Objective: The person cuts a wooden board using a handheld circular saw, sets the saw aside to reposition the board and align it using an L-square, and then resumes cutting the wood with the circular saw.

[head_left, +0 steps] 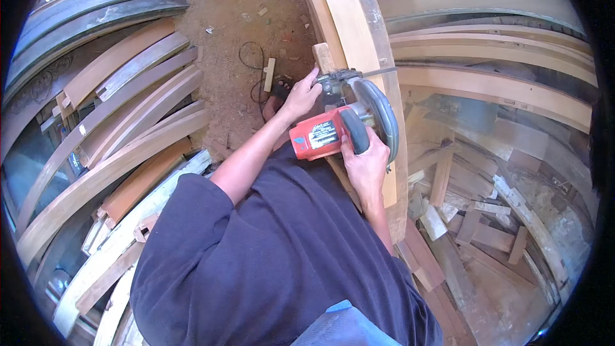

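A circular saw point(320, 133) with a red motor housing, dark handle and grey blade guard sits on a long pale wooden plank point(352, 13). Wrapped round its rear handle is my right hand point(366, 163), closed. My left hand point(303, 97) is closed at the front left of the saw's base, its fingertips close to a small wooden block point(324, 57) at the plank's edge. Just what those fingertips press on is partly hidden. A thin dark bar point(380, 72) sticks out across the plank from the front of the saw. The blade itself is hidden by the guard.
Curved-looking stacked boards point(122, 106) lie to the left, and more long boards point(493, 83) to the right. Offcuts point(474, 224) litter the lower right. A dark cord point(251, 67) and a wooden stick point(270, 75) lie on the dirt floor point(224, 0) near my foot.
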Action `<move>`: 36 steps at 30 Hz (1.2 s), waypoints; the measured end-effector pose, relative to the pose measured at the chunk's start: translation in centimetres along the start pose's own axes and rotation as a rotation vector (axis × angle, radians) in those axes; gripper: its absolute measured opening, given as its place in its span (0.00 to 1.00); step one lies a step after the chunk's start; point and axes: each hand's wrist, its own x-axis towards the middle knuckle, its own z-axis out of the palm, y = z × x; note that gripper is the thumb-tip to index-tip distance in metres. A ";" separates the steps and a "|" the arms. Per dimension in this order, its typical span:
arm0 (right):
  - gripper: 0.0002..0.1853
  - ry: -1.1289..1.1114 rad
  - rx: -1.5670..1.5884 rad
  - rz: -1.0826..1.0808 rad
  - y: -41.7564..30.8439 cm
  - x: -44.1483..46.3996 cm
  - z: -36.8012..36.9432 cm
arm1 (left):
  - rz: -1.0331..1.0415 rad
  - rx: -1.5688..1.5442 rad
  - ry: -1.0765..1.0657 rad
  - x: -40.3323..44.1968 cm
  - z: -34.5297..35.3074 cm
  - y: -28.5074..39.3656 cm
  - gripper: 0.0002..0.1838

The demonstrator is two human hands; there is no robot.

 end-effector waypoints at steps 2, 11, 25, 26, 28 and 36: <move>0.13 -0.010 0.014 -0.002 -0.5 0.8 0.0 | -0.002 0.022 0.009 0.7 -0.4 0.4 0.37; 0.14 -0.008 -0.001 -0.029 -2.0 5.6 0.6 | -0.101 0.017 -0.051 5.3 -2.5 1.7 0.37; 0.15 -0.033 0.020 -0.011 -6.6 8.9 1.4 | -0.007 0.016 0.034 8.8 -6.5 3.8 0.38; 0.16 -0.042 0.007 -0.009 -6.8 9.3 1.4 | -0.005 0.018 0.031 9.1 -6.7 3.5 0.38; 0.17 -0.054 0.013 -0.005 -7.4 10.1 1.6 | -0.106 -0.062 -0.015 9.5 -7.5 5.0 0.37; 0.13 -0.037 0.012 -0.065 -10.3 13.4 2.7 | -0.007 0.015 0.016 13.5 -10.3 4.0 0.37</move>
